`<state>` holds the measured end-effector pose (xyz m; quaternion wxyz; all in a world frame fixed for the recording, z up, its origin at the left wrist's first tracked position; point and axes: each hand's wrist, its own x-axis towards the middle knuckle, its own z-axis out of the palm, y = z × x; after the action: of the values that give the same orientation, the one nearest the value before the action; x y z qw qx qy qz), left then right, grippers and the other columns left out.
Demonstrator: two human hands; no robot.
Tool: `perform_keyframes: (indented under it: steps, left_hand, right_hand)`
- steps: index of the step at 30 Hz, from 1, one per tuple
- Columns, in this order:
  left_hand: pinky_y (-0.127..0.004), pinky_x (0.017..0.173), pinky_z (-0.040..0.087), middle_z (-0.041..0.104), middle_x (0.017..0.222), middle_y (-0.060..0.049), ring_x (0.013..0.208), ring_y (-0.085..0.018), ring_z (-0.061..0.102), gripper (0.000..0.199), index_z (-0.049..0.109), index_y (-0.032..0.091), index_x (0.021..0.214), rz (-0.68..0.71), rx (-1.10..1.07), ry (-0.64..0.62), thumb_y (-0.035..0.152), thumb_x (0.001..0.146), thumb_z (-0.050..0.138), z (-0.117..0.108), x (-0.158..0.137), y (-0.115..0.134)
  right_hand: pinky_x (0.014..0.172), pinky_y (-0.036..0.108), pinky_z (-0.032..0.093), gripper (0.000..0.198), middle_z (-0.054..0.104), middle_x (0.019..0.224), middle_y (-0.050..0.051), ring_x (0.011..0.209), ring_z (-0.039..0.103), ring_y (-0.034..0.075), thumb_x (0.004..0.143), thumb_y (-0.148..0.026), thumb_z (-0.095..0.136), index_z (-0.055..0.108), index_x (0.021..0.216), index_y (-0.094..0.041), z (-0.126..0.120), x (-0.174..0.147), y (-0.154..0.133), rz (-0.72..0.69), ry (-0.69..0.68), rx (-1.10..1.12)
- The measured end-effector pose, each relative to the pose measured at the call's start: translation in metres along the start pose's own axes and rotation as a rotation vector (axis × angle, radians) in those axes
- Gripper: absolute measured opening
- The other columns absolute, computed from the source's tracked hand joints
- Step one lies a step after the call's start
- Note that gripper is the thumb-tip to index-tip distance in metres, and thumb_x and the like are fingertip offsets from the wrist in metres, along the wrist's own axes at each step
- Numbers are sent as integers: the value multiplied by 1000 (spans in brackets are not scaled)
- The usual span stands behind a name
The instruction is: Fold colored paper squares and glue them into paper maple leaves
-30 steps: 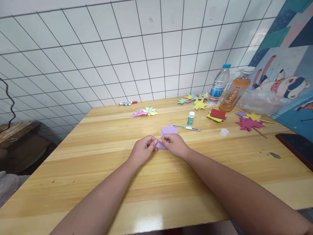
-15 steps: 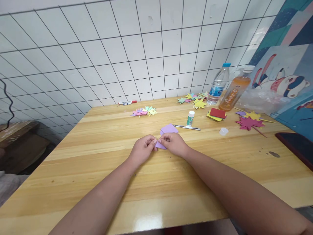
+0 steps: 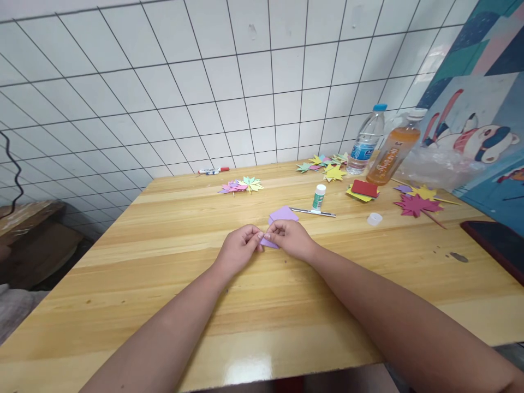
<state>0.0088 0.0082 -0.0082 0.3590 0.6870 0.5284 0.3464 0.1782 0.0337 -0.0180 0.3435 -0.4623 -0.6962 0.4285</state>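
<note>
Between my two hands is a small piece of purple paper [image 3: 269, 243], its lower edge showing under the fingers. My left hand [image 3: 242, 244] pinches its left end between thumb and forefinger. The thumb and fingers of my right hand [image 3: 290, 238] are closed on the same paper, close to the left fingertips. Just behind my right hand lies more purple paper [image 3: 284, 214], flat on the table and partly covered by the hand. A slim pen [image 3: 313, 212] and an upright glue stick [image 3: 319, 197] are beyond it to the right.
Paper leaves [image 3: 241, 185] lie at the back, with more near the wall [image 3: 333, 172]. A water bottle [image 3: 362, 153] and an orange drink bottle [image 3: 393, 155] stand at right. Nearby are coloured paper squares [image 3: 364, 189], a clear cap [image 3: 374, 219], a magenta leaf [image 3: 416, 206] and markers [image 3: 213, 171].
Both hands stay on the purple paper in almost the same place. My right hand has shifted up very slightly; nothing else has visibly moved.
</note>
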Motion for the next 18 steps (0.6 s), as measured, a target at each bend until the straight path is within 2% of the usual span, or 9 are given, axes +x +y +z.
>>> perform_keyframes:
  steps: [7,18]
  left_hand:
    - [-25,62,43,65,62,-1,61,-15,59,26,59,20,77,0,39,-30,43,82,48,0,-1,2]
    - [-26,62,44,65,62,-1,60,-15,60,28,59,19,75,-2,22,-30,45,81,49,0,0,0]
  right_hand:
    - [50,20,38,16,58,54,-2,53,51,10,75,-28,58,67,69,-16,-2,1,-1,9,-34,12]
    - [49,19,36,22,56,56,-2,53,49,9,80,-31,53,65,69,-16,-2,4,7,-16,-52,-74]
